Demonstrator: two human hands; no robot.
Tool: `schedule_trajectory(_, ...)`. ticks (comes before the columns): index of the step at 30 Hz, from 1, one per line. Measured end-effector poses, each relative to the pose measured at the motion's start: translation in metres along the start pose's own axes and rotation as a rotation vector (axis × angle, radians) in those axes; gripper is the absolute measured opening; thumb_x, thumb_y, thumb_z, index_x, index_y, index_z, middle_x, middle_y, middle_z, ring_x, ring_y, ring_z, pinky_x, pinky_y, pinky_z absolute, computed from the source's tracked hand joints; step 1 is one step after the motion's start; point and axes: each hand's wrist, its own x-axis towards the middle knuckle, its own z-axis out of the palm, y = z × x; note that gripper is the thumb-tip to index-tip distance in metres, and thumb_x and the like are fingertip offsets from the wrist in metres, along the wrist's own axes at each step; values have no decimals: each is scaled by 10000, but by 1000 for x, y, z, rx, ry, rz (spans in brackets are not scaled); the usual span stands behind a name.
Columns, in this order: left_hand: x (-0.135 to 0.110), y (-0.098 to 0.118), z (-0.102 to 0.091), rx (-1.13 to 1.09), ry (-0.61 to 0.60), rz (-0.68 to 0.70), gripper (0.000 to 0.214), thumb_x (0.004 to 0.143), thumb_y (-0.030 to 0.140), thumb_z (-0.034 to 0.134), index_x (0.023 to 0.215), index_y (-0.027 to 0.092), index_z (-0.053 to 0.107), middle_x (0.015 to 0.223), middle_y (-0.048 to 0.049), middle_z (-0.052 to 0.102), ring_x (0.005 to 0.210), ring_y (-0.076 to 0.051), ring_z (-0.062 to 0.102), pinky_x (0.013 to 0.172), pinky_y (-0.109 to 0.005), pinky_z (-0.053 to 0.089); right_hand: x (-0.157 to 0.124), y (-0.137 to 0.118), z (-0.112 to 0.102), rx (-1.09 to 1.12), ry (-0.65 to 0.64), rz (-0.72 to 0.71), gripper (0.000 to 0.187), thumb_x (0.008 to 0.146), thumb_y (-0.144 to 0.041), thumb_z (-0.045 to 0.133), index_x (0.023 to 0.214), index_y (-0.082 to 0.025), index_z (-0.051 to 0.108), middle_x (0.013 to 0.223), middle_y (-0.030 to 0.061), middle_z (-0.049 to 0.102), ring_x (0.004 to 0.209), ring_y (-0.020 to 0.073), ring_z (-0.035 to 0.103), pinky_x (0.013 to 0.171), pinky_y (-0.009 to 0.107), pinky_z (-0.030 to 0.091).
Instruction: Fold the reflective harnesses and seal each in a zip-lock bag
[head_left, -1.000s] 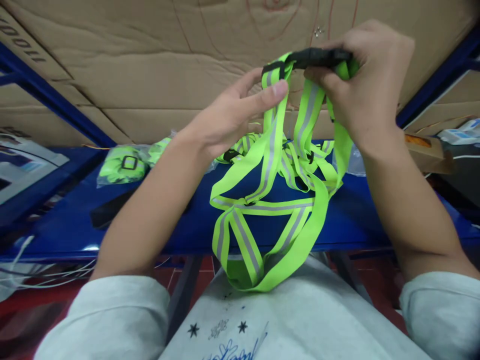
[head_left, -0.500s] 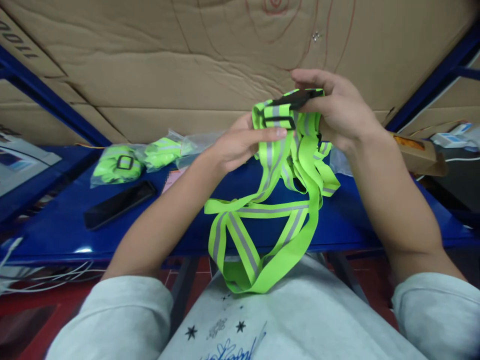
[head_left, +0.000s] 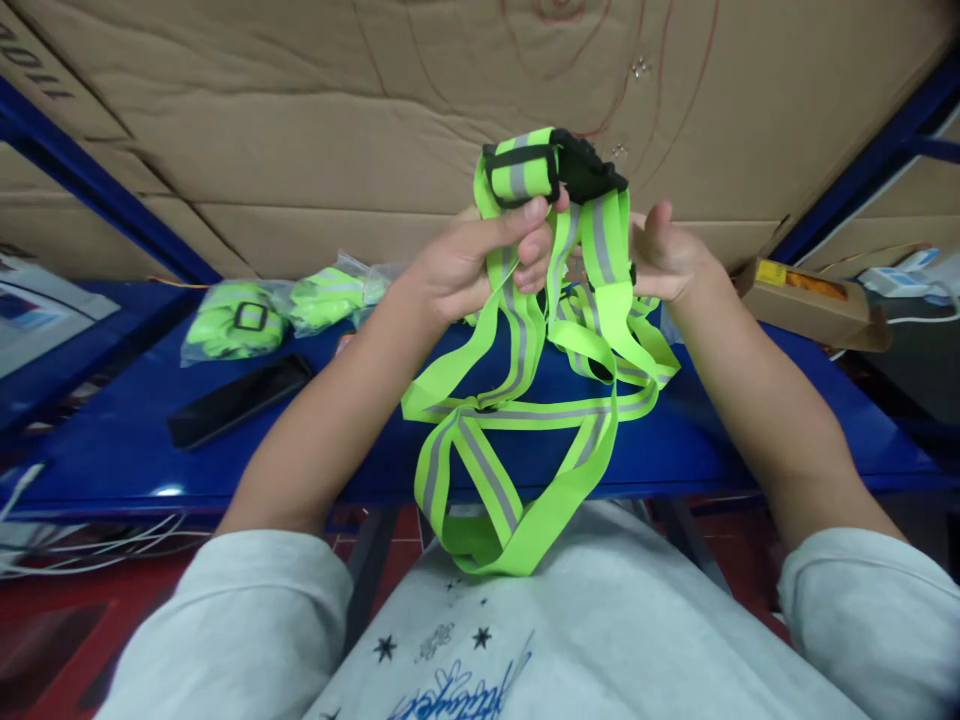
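Note:
A neon-yellow reflective strap vest (head_left: 606,250) with grey stripes hangs in loops from my hands, its lower loops draping over the table edge towards my lap. My left hand (head_left: 472,262) is closed around its upper straps, thumb in front, just under a black-framed slide adjuster (head_left: 523,172). Beside that adjuster, a black buckle-like piece (head_left: 589,170) bridges the top of the bundle. My right hand (head_left: 670,258) is at the vest's right side, palm turned in and thumb stretched up. Its fingers pass partly out of sight behind the straps and do not visibly grip them.
Two bagged neon-yellow bundles (head_left: 236,320) (head_left: 334,297) lie at the left on the blue table (head_left: 712,450). A black case (head_left: 240,400) lies before them. Right of my hands is an open cardboard box (head_left: 806,300). Cardboard sheeting (head_left: 300,150) stands behind; white cables (head_left: 112,545) hang lower left.
The top of the vest has risen and swung left, turning the adjuster upward. My right hand has let go of the black piece and moved lower, outside the straps.

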Motion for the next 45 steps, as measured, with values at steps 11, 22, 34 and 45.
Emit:
schedule_trajectory(11, 10, -14, -1, 105, -77, 38, 105, 1018, 217, 671, 950, 167, 734, 651, 29, 571, 566, -84, 585, 598, -211, 503, 8, 20, 6, 204, -48, 6, 352, 820, -409, 800, 1072, -250, 612, 1044, 27, 761, 1002, 223, 749, 960, 396, 624)
schedule_trajectory(22, 31, -51, -6, 124, 329, 296, 212, 821, 358, 881, 970, 246, 781, 1044, 12, 806, 1303, -282, 642, 1117, -393, 510, 28, 17, 28, -464, 456, -171, 225, 995, -455, 584, 864, -289, 662, 967, 6, 762, 1212, 269, 657, 1133, 472, 504)
schedule_trajectory(34, 28, -54, -6, -44, 296, 222, 76, 880, 107, 761, 929, 163, 773, 981, -41, 802, 1196, -271, 725, 1162, -426, 516, 25, 27, 58, -527, 488, -114, 400, 922, -634, 659, 998, -242, 626, 1305, 117, 645, 1483, 346, 383, 1302, 544, 231)
schedule_trajectory(45, 28, -52, -6, -21, 296, 232, 183, 799, 66, 804, 922, 185, 739, 1086, -53, 802, 1249, -275, 713, 1145, -419, 546, 22, 26, 43, -28, 324, 43, 262, 851, -499, 801, 935, -270, 705, 981, 23, 770, 1038, 234, 712, 931, 404, 594)
